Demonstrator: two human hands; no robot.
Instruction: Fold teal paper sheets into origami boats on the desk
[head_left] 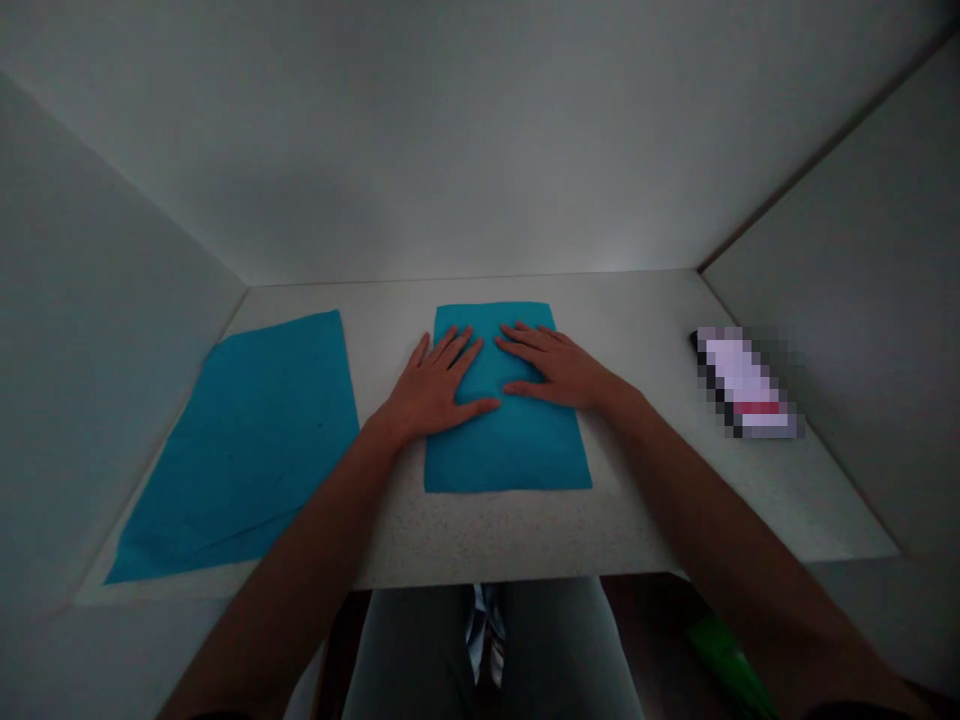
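Observation:
A folded teal cloth [510,450] lies in the middle of the white counter [480,540], squared to the edge. My left hand [435,385] rests flat on its left side, fingers spread. My right hand [555,368] presses flat on its upper right part, with the fingertips of both hands pointing toward each other. Neither hand grips the cloth. A larger teal sheet of the same kind of material [240,450] lies unfolded to the left, beyond reach of neither hand's fingers and touching neither.
White walls [105,300] close in the counter on three sides. A pixelated dark-edged object, possibly a phone [742,385], lies at the right. My legs [487,650] show below the counter edge, with a green object [727,660] low at the right.

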